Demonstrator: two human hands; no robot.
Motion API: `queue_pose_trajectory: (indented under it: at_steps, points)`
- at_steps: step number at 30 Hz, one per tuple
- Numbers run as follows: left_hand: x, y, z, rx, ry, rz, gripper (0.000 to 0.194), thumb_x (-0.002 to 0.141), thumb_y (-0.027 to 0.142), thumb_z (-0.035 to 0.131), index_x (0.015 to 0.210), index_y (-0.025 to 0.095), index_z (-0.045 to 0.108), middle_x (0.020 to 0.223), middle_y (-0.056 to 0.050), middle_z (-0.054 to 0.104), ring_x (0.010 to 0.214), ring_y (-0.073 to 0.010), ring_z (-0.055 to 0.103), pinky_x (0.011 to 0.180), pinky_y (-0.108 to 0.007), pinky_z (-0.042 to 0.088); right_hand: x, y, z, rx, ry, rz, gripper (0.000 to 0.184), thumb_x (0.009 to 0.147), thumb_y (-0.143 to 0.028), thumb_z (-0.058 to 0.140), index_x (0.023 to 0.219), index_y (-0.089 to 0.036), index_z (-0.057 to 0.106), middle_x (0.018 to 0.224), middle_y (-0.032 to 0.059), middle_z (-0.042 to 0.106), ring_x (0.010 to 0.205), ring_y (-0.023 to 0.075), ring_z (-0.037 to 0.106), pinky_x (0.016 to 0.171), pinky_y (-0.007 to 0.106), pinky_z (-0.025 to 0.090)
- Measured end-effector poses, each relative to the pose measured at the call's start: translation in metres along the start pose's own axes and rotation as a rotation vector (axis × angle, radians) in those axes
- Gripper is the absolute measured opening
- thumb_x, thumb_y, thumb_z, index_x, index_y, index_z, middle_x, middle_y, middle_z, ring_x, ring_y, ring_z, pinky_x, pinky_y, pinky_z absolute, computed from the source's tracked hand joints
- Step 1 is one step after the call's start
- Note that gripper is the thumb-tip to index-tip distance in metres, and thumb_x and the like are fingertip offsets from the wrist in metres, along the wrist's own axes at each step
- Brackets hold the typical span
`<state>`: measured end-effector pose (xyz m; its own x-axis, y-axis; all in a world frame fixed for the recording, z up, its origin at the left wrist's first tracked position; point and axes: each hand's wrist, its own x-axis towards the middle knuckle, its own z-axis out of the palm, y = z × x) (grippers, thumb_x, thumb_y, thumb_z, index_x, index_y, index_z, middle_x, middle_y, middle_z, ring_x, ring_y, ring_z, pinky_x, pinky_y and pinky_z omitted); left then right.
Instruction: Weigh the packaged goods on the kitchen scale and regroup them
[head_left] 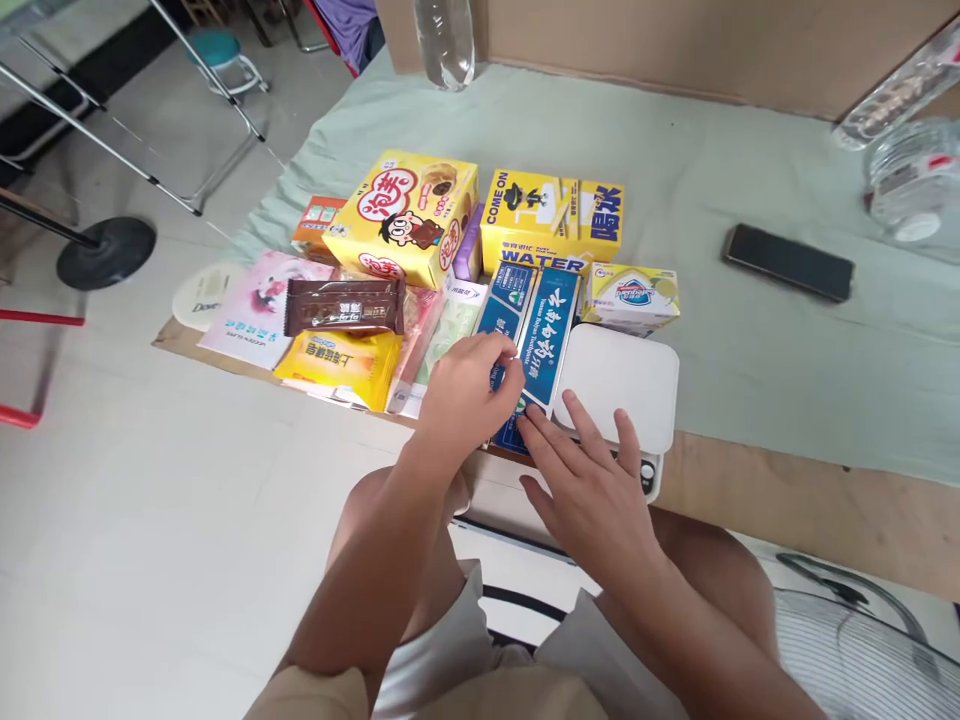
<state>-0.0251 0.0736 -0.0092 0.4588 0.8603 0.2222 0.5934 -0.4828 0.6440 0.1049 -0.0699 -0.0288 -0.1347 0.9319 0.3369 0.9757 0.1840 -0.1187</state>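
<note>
My left hand [472, 390] is closed, its fingers curled and the thumb close to the index finger. It is over the lower part of a blue toothpaste box [508, 305]; whatever may be in its fingers is hidden. My right hand [592, 480] has its fingers spread, the index fingertip at the lower end of a second blue toothpaste box [551, 340]. Its other fingertips reach over the near edge of a white kitchen scale [619, 385], whose plate is bare. Left of the boxes is a pale green packet [454, 325].
Behind stand a yellow puff snack box [401, 215], a yellow drink box [551, 215] and a soap box [630, 295]. A brown wrapped snack [345, 305] and a yellow packet [341, 365] lie at left. A phone [787, 262] and clear bottles [446, 45] are farther off.
</note>
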Motion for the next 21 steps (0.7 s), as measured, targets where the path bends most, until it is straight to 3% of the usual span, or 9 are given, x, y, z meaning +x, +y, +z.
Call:
queue_pose_trajectory:
  at_steps: [4, 7, 9, 12, 15, 18, 21]
  points:
    - [0.001, 0.0, 0.001, 0.052, -0.054, -0.01, 0.011, 0.097, 0.021, 0.052, 0.092, 0.022, 0.062, 0.084, -0.003, 0.072, 0.082, -0.021, 0.067, 0.076, -0.034, 0.049, -0.007, -0.007, 0.004, -0.022, 0.033, -0.004, 0.035, 0.099, -0.021, 0.065, 0.133, -0.022, 0.071, 0.135, 0.0037, 0.079, 0.139, 0.0259, 0.065, 0.139, 0.044, -0.006]
    - [0.002, 0.001, 0.001, 0.11, -0.083, -0.009, 0.012, 0.097, 0.02, 0.05, 0.099, 0.022, 0.062, 0.078, -0.002, 0.069, 0.08, -0.0231, 0.066, 0.074, -0.035, 0.047, -0.013, -0.013, 0.008, -0.03, 0.058, -0.032, 0.04, 0.095, -0.015, 0.067, 0.134, -0.023, 0.07, 0.115, 0.0043, 0.081, 0.135, 0.0243, 0.068, 0.14, 0.045, -0.003]
    - [0.002, 0.001, 0.001, 0.13, -0.087, 0.002, 0.014, 0.098, 0.02, 0.049, 0.102, 0.022, 0.063, 0.077, -0.003, 0.069, 0.083, -0.0247, 0.067, 0.076, -0.035, 0.049, -0.015, -0.016, 0.011, -0.056, 0.08, -0.027, 0.044, 0.095, -0.012, 0.065, 0.137, -0.023, 0.069, 0.11, 0.0063, 0.079, 0.134, 0.0245, 0.069, 0.14, 0.046, 0.007]
    - [0.003, 0.001, 0.003, 0.157, -0.091, 0.025, 0.016, 0.098, 0.021, 0.048, 0.098, 0.023, 0.064, 0.079, -0.004, 0.07, 0.087, -0.0272, 0.069, 0.08, -0.037, 0.05, -0.016, -0.019, 0.016, -0.068, 0.093, 0.0, 0.048, 0.096, -0.012, 0.063, 0.142, -0.024, 0.067, 0.136, 0.0122, 0.076, 0.138, 0.0286, 0.067, 0.132, 0.049, 0.032]
    - [0.004, 0.003, 0.004, 0.157, -0.092, 0.01, 0.016, 0.098, 0.024, 0.048, 0.095, 0.023, 0.064, 0.078, -0.005, 0.07, 0.087, -0.0276, 0.069, 0.078, -0.038, 0.049, -0.015, -0.016, 0.021, -0.016, 0.105, -0.025, 0.05, 0.094, -0.011, 0.062, 0.143, -0.023, 0.068, 0.151, 0.0113, 0.069, 0.143, 0.0307, 0.064, 0.118, 0.045, 0.051]
    - [0.005, 0.004, 0.002, 0.043, -0.046, -0.024, 0.027, 0.105, 0.037, 0.042, 0.097, 0.024, 0.064, 0.084, -0.005, 0.074, 0.084, -0.0255, 0.07, 0.075, -0.037, 0.049, -0.012, -0.006, 0.021, 0.056, 0.145, -0.11, 0.05, 0.091, -0.012, 0.061, 0.14, -0.018, 0.069, 0.148, 0.0122, 0.072, 0.145, 0.0323, 0.063, 0.109, 0.043, 0.061]
    - [0.005, 0.003, 0.0, -0.087, 0.008, -0.06, 0.038, 0.109, 0.046, 0.033, 0.106, 0.026, 0.065, 0.087, -0.005, 0.075, 0.081, -0.0242, 0.069, 0.076, -0.037, 0.05, -0.007, 0.009, 0.015, 0.151, 0.282, -0.183, 0.046, 0.092, -0.018, 0.062, 0.137, -0.01, 0.069, 0.14, 0.0163, 0.075, 0.14, 0.0334, 0.068, 0.11, 0.046, 0.064]
